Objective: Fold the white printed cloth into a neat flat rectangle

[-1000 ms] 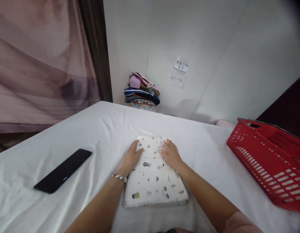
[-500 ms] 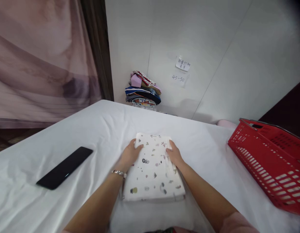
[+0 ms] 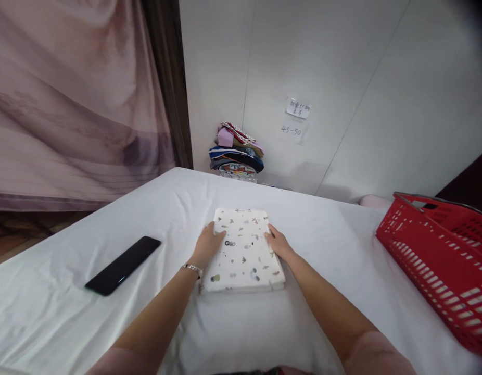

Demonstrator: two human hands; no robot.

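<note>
A folded white cloth [image 3: 243, 260] printed with small grey, green and brown motifs lies flat on the white-covered table [image 3: 334, 291], in front of me. My left hand [image 3: 207, 245] grips its left edge, thumb on top and fingers down along the side. On the opposite edge, my right hand [image 3: 280, 244] holds the cloth the same way. Both hands are near the cloth's far half. The fingers under the edges are partly hidden. A bracelet [image 3: 192, 268] circles my left wrist.
A flat black phone-like slab [image 3: 124, 265] lies to the left on the table. At the right stands a red plastic basket [image 3: 440, 260] with a metal handle. Beyond the far edge is a stack of folded fabrics [image 3: 237, 151] against the wall, near paper notes [image 3: 297, 108]. A pink curtain [image 3: 80, 104] hangs at left.
The folded cloth has slid away from me and slightly left, with both hands still on its sides. My view has shifted a little, so the surroundings appear further right.
</note>
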